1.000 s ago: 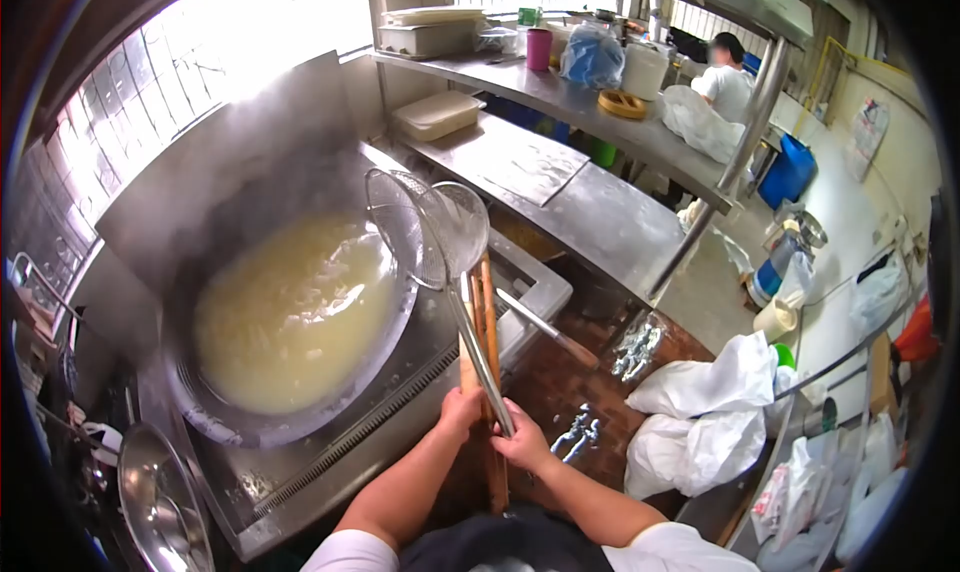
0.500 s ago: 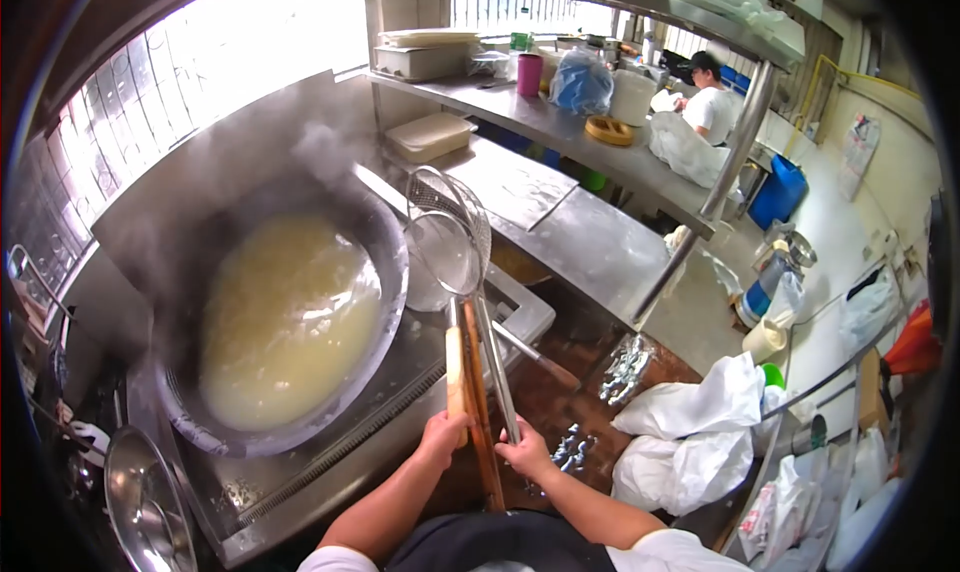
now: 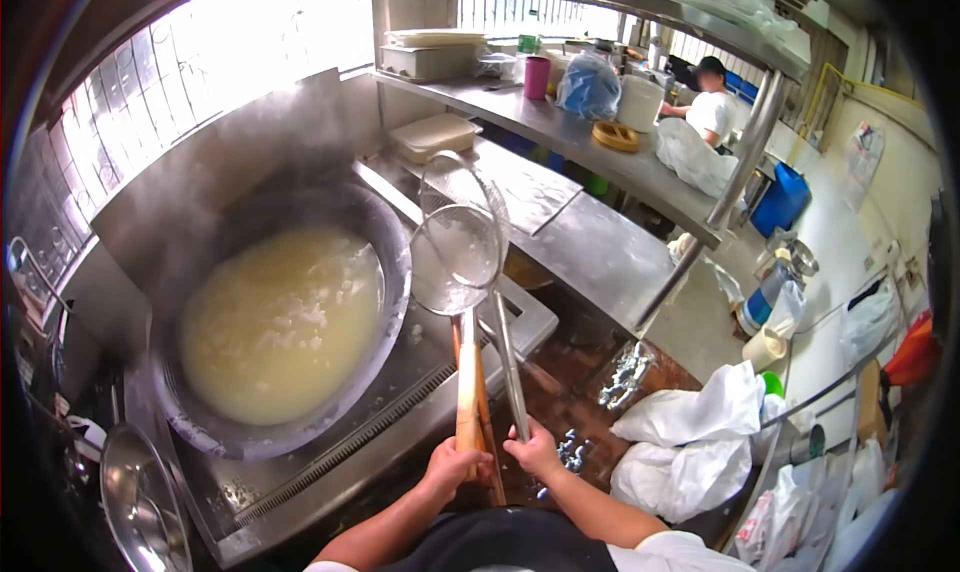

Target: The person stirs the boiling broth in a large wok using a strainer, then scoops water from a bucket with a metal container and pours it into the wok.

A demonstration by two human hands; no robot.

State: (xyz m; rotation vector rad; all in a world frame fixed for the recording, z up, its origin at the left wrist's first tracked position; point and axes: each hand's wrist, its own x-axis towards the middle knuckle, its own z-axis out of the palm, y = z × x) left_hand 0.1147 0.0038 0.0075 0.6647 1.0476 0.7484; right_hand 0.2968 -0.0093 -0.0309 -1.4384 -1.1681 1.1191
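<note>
My left hand is closed round the wooden handle of a strainer, with long wooden sticks beside it. The fingers of my right hand are wrapped round the metal handle of a second strainer. Both mesh heads are raised between the wok and the steel counter, the nearer one partly overlapping the farther one. To their left, a large wok holds cloudy yellowish liquid with pale pieces in it, and steam rises from it.
A steel counter and a shelf with tubs and a blue bag stand beyond the wok. White sacks lie at the right. A metal bowl is at the lower left. Another person is in the back right.
The two strainer heads, earlier close together, have moved apart, and the handles now spread wider. The nearer head has come lower. The other person's arm now reaches left.
</note>
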